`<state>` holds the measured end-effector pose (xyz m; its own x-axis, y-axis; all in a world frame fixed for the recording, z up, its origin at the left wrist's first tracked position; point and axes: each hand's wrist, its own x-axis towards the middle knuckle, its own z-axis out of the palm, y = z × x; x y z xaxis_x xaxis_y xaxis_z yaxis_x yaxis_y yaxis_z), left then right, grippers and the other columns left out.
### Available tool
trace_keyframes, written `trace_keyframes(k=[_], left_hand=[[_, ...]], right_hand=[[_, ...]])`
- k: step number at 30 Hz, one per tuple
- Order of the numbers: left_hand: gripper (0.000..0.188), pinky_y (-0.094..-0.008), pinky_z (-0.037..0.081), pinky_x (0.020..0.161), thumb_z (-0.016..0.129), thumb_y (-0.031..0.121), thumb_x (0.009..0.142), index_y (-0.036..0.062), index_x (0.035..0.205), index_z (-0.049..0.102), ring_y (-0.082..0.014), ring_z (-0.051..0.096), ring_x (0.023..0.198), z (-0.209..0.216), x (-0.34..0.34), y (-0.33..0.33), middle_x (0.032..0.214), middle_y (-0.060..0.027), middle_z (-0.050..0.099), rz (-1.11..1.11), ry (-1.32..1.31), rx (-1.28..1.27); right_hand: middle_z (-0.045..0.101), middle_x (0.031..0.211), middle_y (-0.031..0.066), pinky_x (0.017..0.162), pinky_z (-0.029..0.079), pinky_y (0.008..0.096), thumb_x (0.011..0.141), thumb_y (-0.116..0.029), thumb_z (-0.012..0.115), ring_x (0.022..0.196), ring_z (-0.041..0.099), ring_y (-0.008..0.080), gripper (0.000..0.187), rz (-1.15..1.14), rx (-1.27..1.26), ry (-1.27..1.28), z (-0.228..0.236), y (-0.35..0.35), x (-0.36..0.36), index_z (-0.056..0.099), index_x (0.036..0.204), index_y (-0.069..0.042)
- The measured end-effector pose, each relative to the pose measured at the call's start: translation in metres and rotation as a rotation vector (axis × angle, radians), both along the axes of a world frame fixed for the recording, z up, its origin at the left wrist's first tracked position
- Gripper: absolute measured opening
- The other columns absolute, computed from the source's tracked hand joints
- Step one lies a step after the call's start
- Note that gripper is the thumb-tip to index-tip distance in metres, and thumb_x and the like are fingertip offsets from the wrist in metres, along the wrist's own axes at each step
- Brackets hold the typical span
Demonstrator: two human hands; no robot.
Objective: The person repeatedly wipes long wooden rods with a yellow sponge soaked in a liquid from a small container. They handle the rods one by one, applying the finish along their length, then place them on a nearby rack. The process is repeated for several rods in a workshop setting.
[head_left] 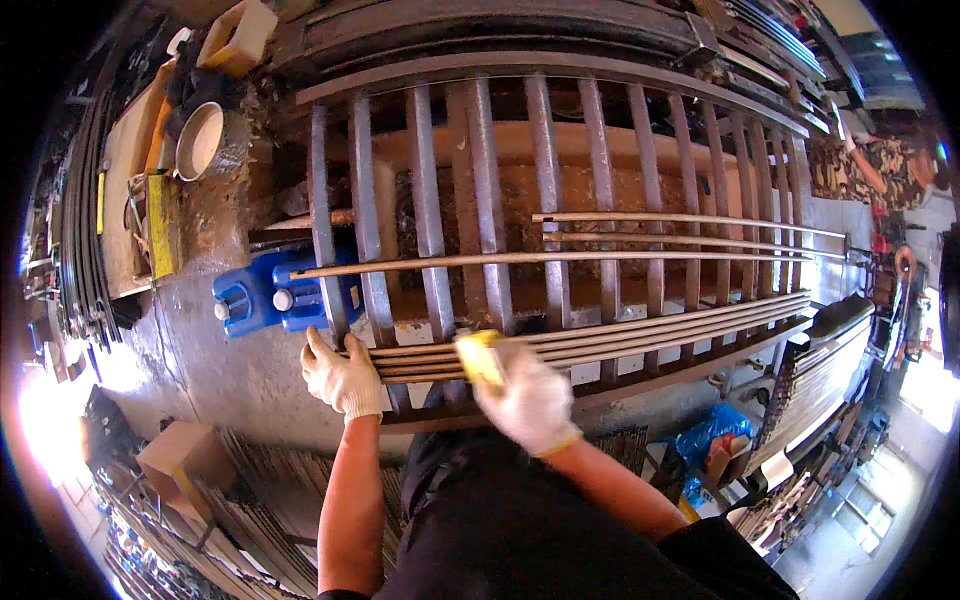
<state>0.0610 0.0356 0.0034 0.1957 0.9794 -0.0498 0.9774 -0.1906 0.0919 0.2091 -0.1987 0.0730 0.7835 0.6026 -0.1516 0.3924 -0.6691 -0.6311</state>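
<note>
Several slender metal rods (640, 335) lie side by side across the near part of a rack of metal crossbars (490, 210). At their left ends is my left hand (343, 378), in a white knit glove, its fingers apart and its palm side against the rod ends. My right hand (528, 398), gloved likewise and blurred by motion, is closed around a yellow block-like object (481, 360) over the same rods; its exact kind is too smeared to tell. Farther back, a longer single rod (470, 260) and two shorter rods (690, 241) rest on the crossbars, apart from the near bundle.
Blue plastic jugs (250, 298) stand under the rack's left end. A round can (205, 142) sits on a cluttered surface at far left. A cardboard box (180, 465) and stacked bars lie near left. At far right, another person (875, 172) in camouflage clothing bends over.
</note>
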Motion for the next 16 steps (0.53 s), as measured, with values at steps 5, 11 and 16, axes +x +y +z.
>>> trace_keyframes(k=[5,11,16], left_hand=[[0.069,-0.0608,0.05,0.118,0.077,0.038,0.103,0.0064,0.162,0.059,-0.0513,0.06,0.141,-0.007,-0.006,0.007,0.157,-0.03,0.061,-0.037,0.016,0.026],[0.064,-0.0594,0.051,0.118,0.074,0.039,0.11,0.0123,0.166,0.058,-0.0516,0.061,0.141,-0.016,-0.013,0.017,0.158,-0.0287,0.06,-0.069,0.042,0.05],[0.074,-0.0576,0.049,0.125,0.077,0.045,0.108,0.0166,0.172,0.055,-0.0474,0.062,0.144,-0.043,-0.03,0.041,0.161,-0.0266,0.059,-0.054,-0.049,-0.02]], right_hand=[[0.08,0.088,0.0158,0.067,0.065,0.0534,0.09,-0.036,0.089,0.073,0.08,0.0394,0.04,0.144,-0.09,0.137,-0.009,0.082,-0.033,0.075,0.119,-0.012],[0.079,0.099,0.0155,0.072,0.065,0.0548,0.094,-0.035,0.086,0.084,0.08,0.0402,0.044,-0.03,-0.053,0.062,0.025,-0.083,0.076,0.069,0.123,-0.007],[0.081,0.103,0.0172,0.079,0.066,0.0558,0.095,-0.031,0.088,0.086,0.081,0.0434,0.05,-0.209,-0.369,-0.228,0.021,-0.295,0.185,0.067,0.134,-0.008]])
